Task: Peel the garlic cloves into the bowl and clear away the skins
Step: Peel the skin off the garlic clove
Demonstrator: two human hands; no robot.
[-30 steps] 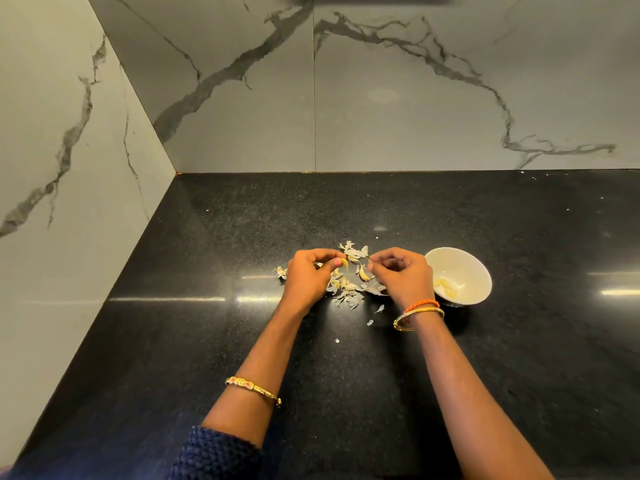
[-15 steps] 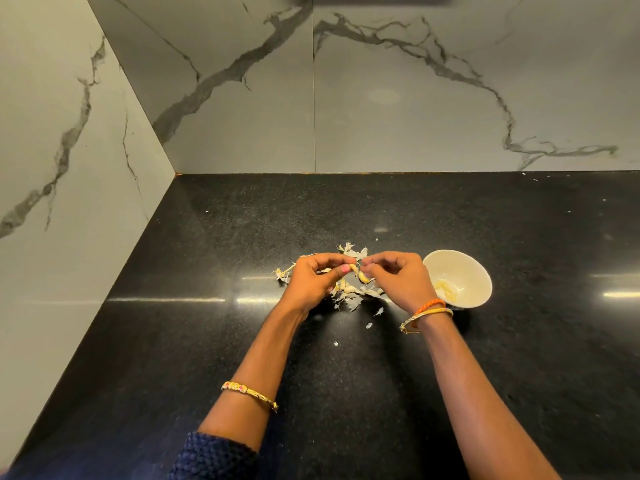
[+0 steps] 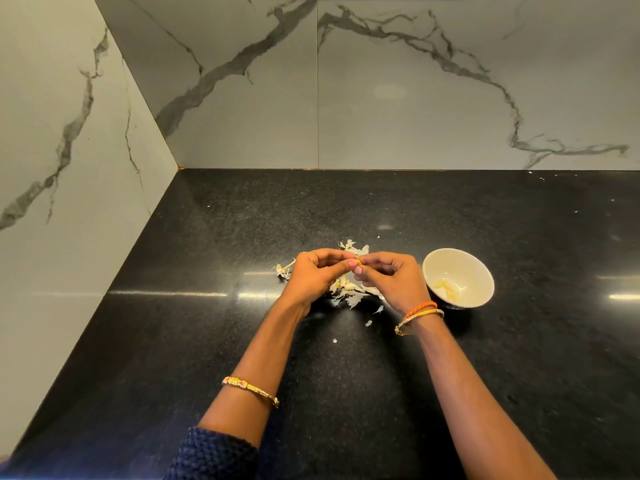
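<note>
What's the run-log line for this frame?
step: peeling clove | left hand + right hand: pinch garlic clove | bowl: peeled cloves inside | skins: on counter, uncleared

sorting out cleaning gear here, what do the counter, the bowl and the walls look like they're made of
Counter: looks like polished black granite or similar stone, with fine speckle and sharp light streaks. Bowl: probably glazed ceramic, cream inside with a smooth soft sheen, though plastic cannot be ruled out. Walls: marble-look slabs or large tiles, pale with grey veins and a thin vertical joint.
</note>
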